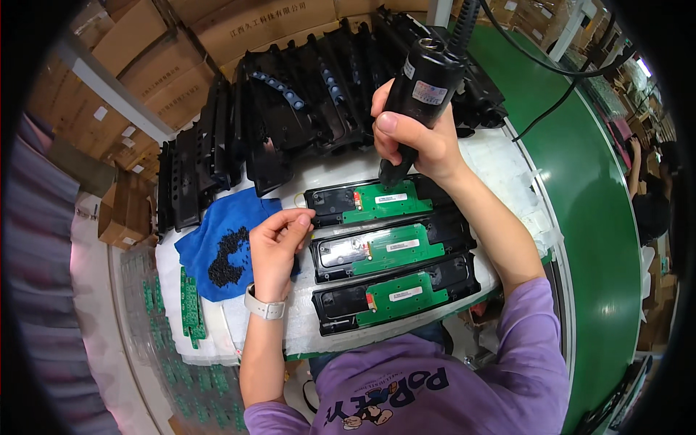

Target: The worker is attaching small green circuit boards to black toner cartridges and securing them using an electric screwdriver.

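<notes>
My right hand (424,141) grips a black electric screwdriver (428,83), its tip pointing down at the farthest of three black plastic housings (326,206). A green circuit board (377,201) with a white label lies in that housing. My left hand (279,235) is closed in a pinch at the left end of the same housing. Whatever sits between its fingertips is too small to make out. Nearer to me lie the middle housing (337,254) and the nearest housing (341,307), each with a green board in it.
Left of the housings, small black screws (228,264) are heaped on a blue cloth (199,239). Loose green boards (191,308) lie beside it. Black plastic shells (283,109) stand in a row at the back, before cardboard boxes (254,25). A green surface (580,239) runs along the right.
</notes>
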### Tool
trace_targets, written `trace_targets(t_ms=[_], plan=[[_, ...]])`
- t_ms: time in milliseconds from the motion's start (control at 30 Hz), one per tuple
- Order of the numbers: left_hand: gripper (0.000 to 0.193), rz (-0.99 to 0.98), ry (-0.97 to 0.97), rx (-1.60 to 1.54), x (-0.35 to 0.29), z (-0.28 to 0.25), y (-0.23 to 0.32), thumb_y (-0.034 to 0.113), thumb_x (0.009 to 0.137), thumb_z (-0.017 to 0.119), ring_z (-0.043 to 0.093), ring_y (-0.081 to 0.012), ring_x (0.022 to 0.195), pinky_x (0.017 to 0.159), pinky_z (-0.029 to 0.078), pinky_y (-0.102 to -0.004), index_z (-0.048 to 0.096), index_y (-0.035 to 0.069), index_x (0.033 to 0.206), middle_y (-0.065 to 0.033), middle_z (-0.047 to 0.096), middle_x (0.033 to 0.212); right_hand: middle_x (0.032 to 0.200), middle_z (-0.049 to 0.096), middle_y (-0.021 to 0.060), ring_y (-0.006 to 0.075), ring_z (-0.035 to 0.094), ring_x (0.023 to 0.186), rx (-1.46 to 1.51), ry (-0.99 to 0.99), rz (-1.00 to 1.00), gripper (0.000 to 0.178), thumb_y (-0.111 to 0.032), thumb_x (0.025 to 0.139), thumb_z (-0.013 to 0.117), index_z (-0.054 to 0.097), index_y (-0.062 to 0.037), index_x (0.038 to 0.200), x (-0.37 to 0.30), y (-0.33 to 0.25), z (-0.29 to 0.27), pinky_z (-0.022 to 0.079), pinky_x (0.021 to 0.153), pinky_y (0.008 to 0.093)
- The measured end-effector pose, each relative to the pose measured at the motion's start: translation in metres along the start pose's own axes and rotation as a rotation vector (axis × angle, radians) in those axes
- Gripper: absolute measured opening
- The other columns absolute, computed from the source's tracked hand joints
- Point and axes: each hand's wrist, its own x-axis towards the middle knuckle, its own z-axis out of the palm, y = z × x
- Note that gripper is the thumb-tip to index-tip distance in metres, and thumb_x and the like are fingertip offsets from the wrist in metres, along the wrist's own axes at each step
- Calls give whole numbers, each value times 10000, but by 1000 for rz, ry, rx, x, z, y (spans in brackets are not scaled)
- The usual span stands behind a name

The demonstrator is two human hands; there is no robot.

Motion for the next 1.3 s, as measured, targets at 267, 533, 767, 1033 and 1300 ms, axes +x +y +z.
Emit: trace_targets(t_ms=[267, 533, 767, 1033, 1300], plan=[[244, -31, -11, -57, 13, 3, 0, 216, 919, 484, 368, -22, 519, 470, 271, -166, 607, 14, 860, 21, 529, 649, 501, 493, 40, 106, 458, 391, -131, -46, 5, 176, -133, 734, 642, 511, -16, 718, -1, 3, 5, 337, 374, 222], [163, -102, -65, -81, 29, 16, -3, 117, 884, 485, 392, -26, 542, 493, 299, -161, 556, 35, 763, 2, 551, 687, 506, 498, -11, 54, 463, 422, -75, -57, 23, 189, -133, 735, 679, 542, -29, 656, -3, 3, 5, 340, 406, 201], [184, -81, -146, -134, 12, 18, 0, 147, 898, 520, 372, -21, 550, 496, 285, -156, 612, -12, 884, -13, 575, 723, 529, 452, 22, 117, 417, 387, 209, -120, 6, 212, -143, 757, 604, 479, -18, 875, -9, -12, 8, 342, 391, 245], [115, -61, -326, -39, -6, 27, 15, 79, 830, 622, 560, -55, 714, 627, 422, -159, 666, -16, 878, -34, 641, 790, 553, 434, 5, 107, 414, 404, 542, -41, -114, 305, -354, 860, 474, 457, -60, 939, -14, -22, 15, 397, 485, 291], [114, -3, -269, -31, -6, 29, 6, 54, 795, 647, 429, -13, 551, 497, 315, -152, 664, -22, 878, -21, 621, 724, 546, 429, 4, 109, 403, 399, 510, -21, -64, 282, -337, 860, 470, 464, -65, 935, -15, -21, 19, 390, 481, 293]])
